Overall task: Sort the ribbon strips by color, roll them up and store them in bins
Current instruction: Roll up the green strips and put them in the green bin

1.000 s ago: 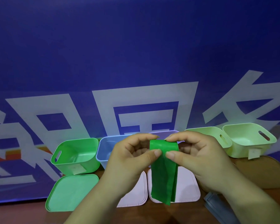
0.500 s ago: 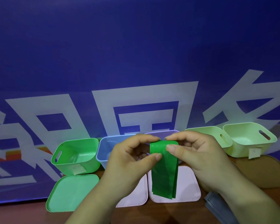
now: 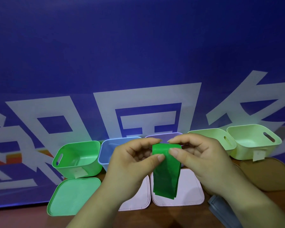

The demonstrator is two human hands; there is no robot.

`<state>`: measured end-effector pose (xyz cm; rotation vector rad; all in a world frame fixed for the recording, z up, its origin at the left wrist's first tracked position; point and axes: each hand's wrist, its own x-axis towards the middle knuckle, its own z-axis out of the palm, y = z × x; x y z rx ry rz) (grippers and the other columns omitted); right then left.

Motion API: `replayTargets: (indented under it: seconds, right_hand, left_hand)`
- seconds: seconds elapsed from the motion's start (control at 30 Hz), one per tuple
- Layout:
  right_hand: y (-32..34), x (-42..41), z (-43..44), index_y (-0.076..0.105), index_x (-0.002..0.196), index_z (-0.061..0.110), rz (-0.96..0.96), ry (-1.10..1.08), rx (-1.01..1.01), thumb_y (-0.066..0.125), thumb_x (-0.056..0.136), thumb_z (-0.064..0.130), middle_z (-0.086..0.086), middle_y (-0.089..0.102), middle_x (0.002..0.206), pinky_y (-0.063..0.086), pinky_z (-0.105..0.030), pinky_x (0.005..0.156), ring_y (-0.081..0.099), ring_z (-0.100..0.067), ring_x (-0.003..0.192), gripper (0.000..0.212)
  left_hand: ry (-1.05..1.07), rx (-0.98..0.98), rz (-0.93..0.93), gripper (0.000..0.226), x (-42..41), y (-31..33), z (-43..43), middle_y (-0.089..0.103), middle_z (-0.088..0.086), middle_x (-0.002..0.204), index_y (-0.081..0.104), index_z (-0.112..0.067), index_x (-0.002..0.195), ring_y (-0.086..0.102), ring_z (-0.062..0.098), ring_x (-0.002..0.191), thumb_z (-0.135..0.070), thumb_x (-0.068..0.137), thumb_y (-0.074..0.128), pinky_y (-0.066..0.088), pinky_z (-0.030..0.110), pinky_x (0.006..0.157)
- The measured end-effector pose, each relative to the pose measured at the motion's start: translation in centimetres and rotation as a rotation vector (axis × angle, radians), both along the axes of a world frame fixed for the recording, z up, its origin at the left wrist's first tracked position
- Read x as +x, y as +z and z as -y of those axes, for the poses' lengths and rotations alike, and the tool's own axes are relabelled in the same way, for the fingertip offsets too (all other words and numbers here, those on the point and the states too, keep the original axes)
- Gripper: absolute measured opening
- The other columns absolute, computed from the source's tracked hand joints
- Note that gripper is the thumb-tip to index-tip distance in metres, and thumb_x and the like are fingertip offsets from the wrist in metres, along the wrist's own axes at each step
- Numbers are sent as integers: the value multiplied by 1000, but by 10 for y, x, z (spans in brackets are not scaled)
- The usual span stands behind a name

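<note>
A green ribbon strip (image 3: 167, 175) is held up at centre, above the worktop (image 3: 155, 218). Its top edge is pinched by the left hand (image 3: 130, 163) and the right hand (image 3: 204, 160), each between thumb and forefinger, other fingers curled. The rest of the strip hangs down loose in front of a pink lid (image 3: 191, 191). A second pink lid (image 3: 138, 199) is partly hidden by the left wrist.

Open bins are lined up behind the hands: green bin (image 3: 76, 160), blue bin (image 3: 106, 150), purple bin (image 3: 163, 136) mostly hidden, and two pale green bins (image 3: 211, 137) (image 3: 252, 142). A green lid (image 3: 72, 196) lies flat before the green bin. A brown lid (image 3: 270, 175) and a grey-blue lid (image 3: 220, 209) are seen at right. A blue banner (image 3: 138, 46) with white characters fills the background.
</note>
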<state>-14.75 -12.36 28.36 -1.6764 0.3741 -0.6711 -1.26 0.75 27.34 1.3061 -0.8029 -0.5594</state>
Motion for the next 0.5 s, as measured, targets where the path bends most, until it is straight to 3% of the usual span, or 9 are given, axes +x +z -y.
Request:
replayTargets:
  seconds: [0.17, 0.33, 0.5]
  right_hand:
    - [-5, -3, 0, 72, 101, 36, 27, 31, -125, 77, 75, 23, 6, 74, 100, 59, -29, 82, 72, -19, 97, 29]
    - [-7, -4, 2, 71, 105, 40, 49, 1, -262, 77, 76, 21, 12, 71, 103, 59, -31, 82, 70, -17, 99, 34]
    - [-9, -4, 3, 72, 102, 38, 59, 18, -190, 77, 78, 21, 7, 73, 103, 60, -37, 82, 70, -22, 99, 30]
  left_hand:
    - [0, 21, -24, 33, -1, 3, 0, 76, 13, 88, 76, -11, 98, 71, 21, 77, -13, 65, 76, 59, 28, 68]
    - [8, 41, 30, 29, 0, 3, -2, 74, 9, 83, 77, -13, 98, 68, 19, 73, -20, 70, 74, 57, 25, 64]
    - [-13, 46, 91, 26, 1, 2, -3, 72, 7, 82, 76, -15, 99, 66, 17, 73, -23, 74, 74, 57, 26, 65]
